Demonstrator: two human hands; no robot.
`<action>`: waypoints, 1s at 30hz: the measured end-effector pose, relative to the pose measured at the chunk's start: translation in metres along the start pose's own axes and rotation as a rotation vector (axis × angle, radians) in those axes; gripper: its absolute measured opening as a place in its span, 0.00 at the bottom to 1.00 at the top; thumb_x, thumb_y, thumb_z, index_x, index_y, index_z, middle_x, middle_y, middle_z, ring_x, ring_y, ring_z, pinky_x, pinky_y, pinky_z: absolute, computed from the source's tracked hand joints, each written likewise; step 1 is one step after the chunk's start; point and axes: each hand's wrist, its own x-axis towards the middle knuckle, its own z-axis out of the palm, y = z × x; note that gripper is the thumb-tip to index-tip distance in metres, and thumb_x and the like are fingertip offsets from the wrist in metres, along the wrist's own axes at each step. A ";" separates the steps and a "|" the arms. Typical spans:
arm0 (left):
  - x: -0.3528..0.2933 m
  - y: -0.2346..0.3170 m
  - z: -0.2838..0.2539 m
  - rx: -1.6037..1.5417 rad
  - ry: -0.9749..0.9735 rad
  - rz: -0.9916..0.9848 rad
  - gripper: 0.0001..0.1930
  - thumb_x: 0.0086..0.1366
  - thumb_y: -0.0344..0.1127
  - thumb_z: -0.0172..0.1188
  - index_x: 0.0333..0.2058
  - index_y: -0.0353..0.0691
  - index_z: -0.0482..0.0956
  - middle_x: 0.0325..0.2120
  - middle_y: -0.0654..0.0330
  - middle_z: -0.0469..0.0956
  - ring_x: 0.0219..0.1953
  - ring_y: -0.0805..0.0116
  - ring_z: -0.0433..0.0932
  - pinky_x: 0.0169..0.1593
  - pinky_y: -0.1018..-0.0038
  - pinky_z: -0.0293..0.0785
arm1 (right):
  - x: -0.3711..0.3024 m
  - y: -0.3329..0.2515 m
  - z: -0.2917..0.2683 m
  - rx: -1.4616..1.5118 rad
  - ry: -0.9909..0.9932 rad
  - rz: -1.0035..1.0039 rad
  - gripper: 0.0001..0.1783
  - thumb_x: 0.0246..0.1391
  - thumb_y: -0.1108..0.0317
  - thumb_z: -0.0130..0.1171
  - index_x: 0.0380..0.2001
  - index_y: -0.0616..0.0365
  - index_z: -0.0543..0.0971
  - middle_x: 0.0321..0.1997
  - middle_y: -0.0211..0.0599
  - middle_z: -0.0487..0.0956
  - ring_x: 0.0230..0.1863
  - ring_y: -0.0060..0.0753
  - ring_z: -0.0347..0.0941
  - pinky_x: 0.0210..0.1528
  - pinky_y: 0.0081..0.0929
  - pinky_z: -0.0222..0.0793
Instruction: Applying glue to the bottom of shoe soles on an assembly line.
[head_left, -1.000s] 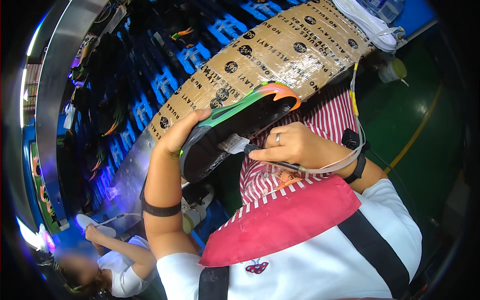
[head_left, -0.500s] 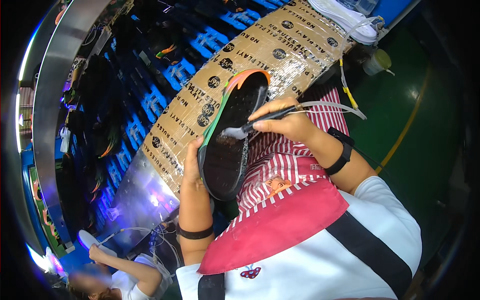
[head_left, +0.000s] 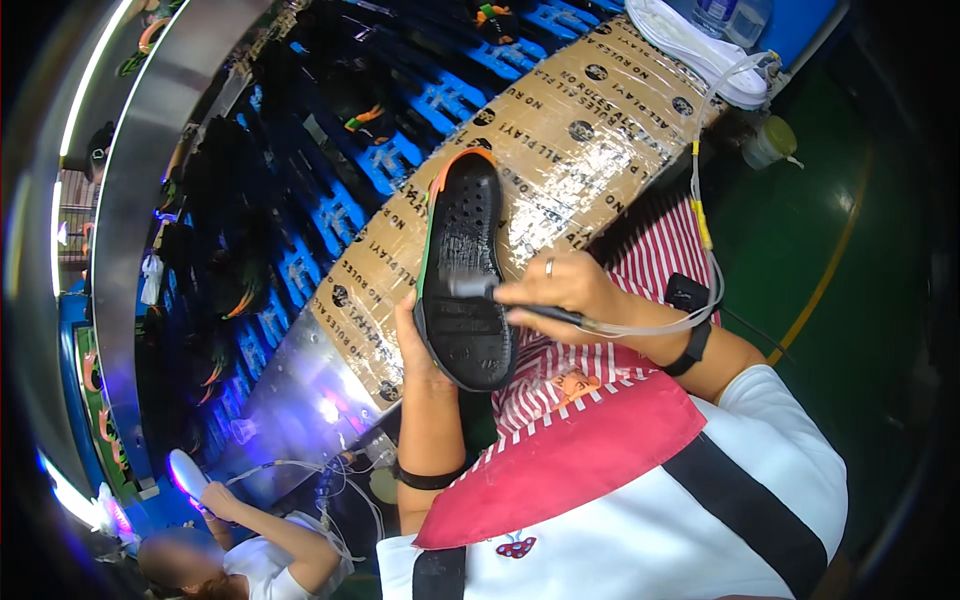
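Observation:
My left hand [head_left: 420, 345] grips a shoe sole [head_left: 468, 225] by its left edge near the heel. Its inner face is black with small holes toward the toe, and the rim runs orange to green. Part of that face looks wet and shiny. My right hand [head_left: 566, 288] is closed around the black handle of a brush [head_left: 545, 314], which has a clear tube [head_left: 655, 331] running from its end. Pale bristles, blurred by motion, lie across the middle of the sole. The left fingers behind the sole are hidden.
A cardboard-covered, taped bench top [head_left: 560, 170] lies under and beyond the sole. Along the left runs a conveyor [head_left: 330, 215] with blue racks and dark soles. A white shoe [head_left: 695, 45] and bottles [head_left: 730, 18] stand far right. A co-worker [head_left: 270, 540] sits lower left.
The sole has turned more upright, and its inner face shows more fully. My right hand has swung the brush handle from pointing up-right to down-right, with the bristles still on the sole.

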 end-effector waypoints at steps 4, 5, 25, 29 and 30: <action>-0.003 0.005 -0.001 -0.031 0.074 0.126 0.28 0.60 0.52 0.34 0.47 0.35 0.67 0.41 0.50 0.72 0.42 0.57 0.73 0.47 0.63 0.68 | 0.011 -0.011 -0.013 0.084 -0.058 0.020 0.13 0.36 0.71 0.63 0.30 0.60 0.77 0.18 0.37 0.72 0.18 0.36 0.69 0.20 0.27 0.62; -0.003 0.006 -0.002 -0.035 0.097 0.127 0.28 0.62 0.53 0.30 0.47 0.36 0.67 0.43 0.50 0.71 0.44 0.57 0.72 0.49 0.63 0.66 | 0.011 -0.009 -0.016 0.079 0.002 0.062 0.13 0.36 0.72 0.63 0.31 0.61 0.77 0.17 0.37 0.72 0.18 0.36 0.69 0.20 0.27 0.62; -0.044 0.080 0.002 0.604 0.363 1.358 0.27 0.52 0.41 0.54 0.51 0.40 0.59 0.38 0.52 0.70 0.39 0.63 0.71 0.44 0.69 0.69 | 0.003 0.103 -0.054 0.371 0.554 0.686 0.11 0.48 0.70 0.57 0.36 0.63 0.75 0.22 0.26 0.73 0.23 0.14 0.66 0.26 0.11 0.62; -0.094 0.141 0.033 0.290 0.160 1.598 0.28 0.52 0.52 0.47 0.47 0.39 0.62 0.42 0.45 0.68 0.43 0.54 0.70 0.50 0.60 0.65 | 0.002 0.103 -0.056 0.446 0.535 0.673 0.12 0.49 0.70 0.55 0.36 0.63 0.73 0.19 0.28 0.71 0.17 0.13 0.60 0.20 0.10 0.54; -0.107 0.158 0.038 0.290 0.177 1.658 0.28 0.53 0.53 0.44 0.47 0.38 0.62 0.44 0.45 0.66 0.45 0.52 0.68 0.49 0.60 0.65 | 0.001 0.104 -0.056 0.494 0.543 0.697 0.11 0.49 0.70 0.55 0.36 0.63 0.73 0.19 0.28 0.71 0.17 0.13 0.60 0.20 0.10 0.55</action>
